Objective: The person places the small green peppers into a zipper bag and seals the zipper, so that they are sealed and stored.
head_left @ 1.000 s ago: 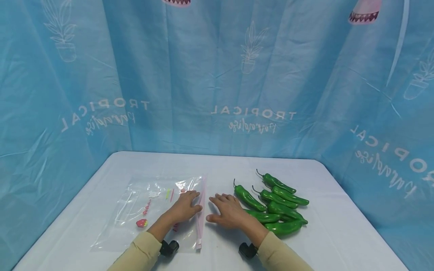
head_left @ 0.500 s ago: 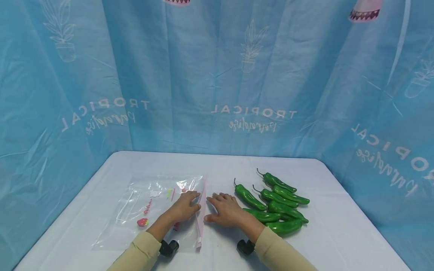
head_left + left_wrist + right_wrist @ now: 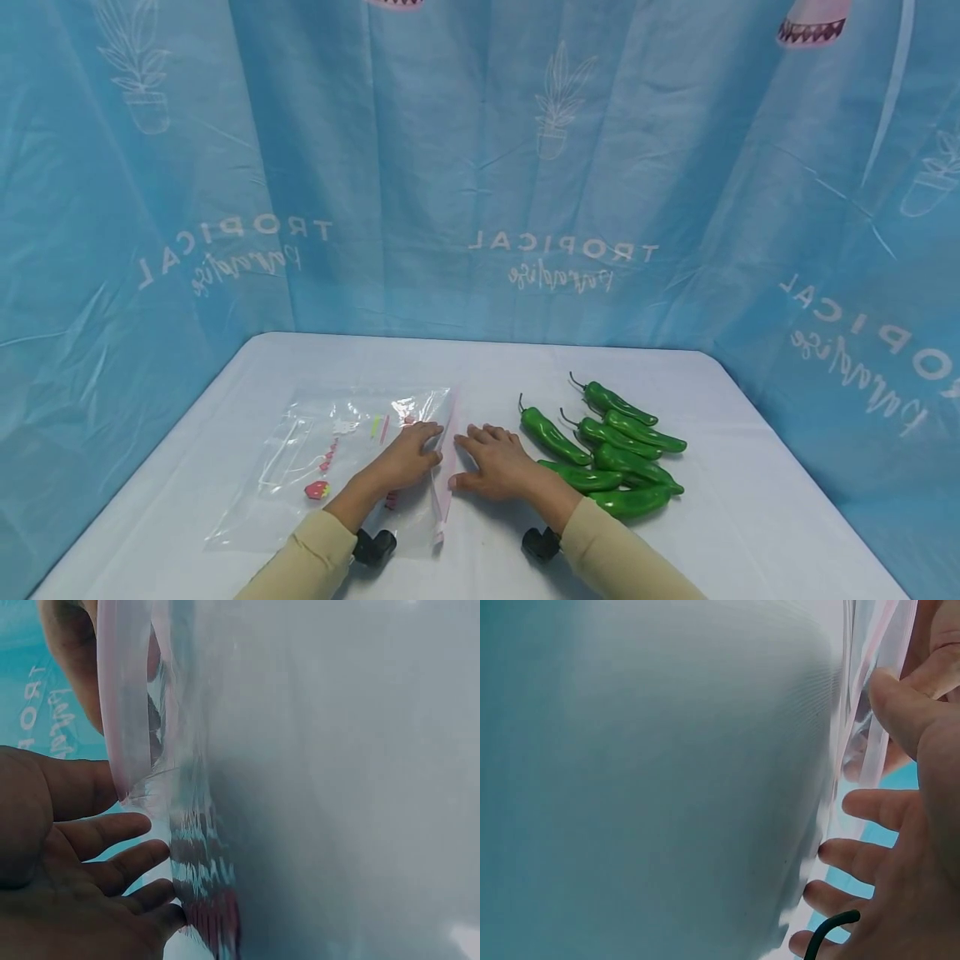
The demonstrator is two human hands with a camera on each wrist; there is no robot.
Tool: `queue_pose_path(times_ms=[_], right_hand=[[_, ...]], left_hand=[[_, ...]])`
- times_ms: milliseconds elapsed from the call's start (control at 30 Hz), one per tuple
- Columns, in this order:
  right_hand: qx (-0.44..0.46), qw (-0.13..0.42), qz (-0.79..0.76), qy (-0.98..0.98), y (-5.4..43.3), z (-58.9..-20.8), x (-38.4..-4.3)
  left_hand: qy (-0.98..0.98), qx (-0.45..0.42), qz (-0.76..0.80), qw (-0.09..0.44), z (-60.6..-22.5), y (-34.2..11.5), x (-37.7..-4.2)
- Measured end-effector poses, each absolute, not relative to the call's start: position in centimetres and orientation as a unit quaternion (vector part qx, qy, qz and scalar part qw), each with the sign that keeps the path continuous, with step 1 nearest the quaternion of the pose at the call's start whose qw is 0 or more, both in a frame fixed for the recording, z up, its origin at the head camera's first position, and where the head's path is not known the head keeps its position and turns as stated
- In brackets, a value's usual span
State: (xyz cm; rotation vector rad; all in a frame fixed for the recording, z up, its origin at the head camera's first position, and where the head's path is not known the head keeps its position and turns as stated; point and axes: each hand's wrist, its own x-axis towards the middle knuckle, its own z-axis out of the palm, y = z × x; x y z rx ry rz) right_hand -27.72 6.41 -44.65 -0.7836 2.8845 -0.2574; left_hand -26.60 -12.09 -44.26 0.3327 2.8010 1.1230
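Note:
A clear zip bag [image 3: 288, 467] with strawberry prints lies flat on the left half of the table. Its pink zip edge [image 3: 442, 498] runs down the right side. On the bag beside this edge rests my left hand [image 3: 405, 458], fingers extended; its thumb touches the pink strip [image 3: 124, 720] in the left wrist view. My right hand [image 3: 495, 467] lies just across the edge, fingers spread on the table and thumb tip at the strip. Several long green peppers [image 3: 633, 502] lie in a loose pile right of it, one partly hidden by that hand.
The white-covered table [image 3: 750, 517] has blue printed curtains [image 3: 420, 192] along its back and sides. Black wrist cameras [image 3: 373, 547] sit under both sleeves. A green pepper stem [image 3: 829, 926] crosses the lower right wrist view.
My right hand has shifted slightly left, bringing its thumb to the bag's pink edge. The left hand stays put on the bag, and the peppers have not moved.

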Motion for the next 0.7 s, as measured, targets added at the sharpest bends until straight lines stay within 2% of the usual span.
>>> queue_pose_path(times_ms=[433,700], right_hand=[[-0.254,0.088,-0.083,0.960,6.33,-44.95,-27.82],[-0.262,0.084,-0.061,0.960,6.21,-45.03,-27.93]], left_hand=[[0.914,0.100,0.387,0.068,-44.40,-12.15,-26.47],[0.917,0.118,0.378,0.053,-44.18,-12.57,-26.44]])
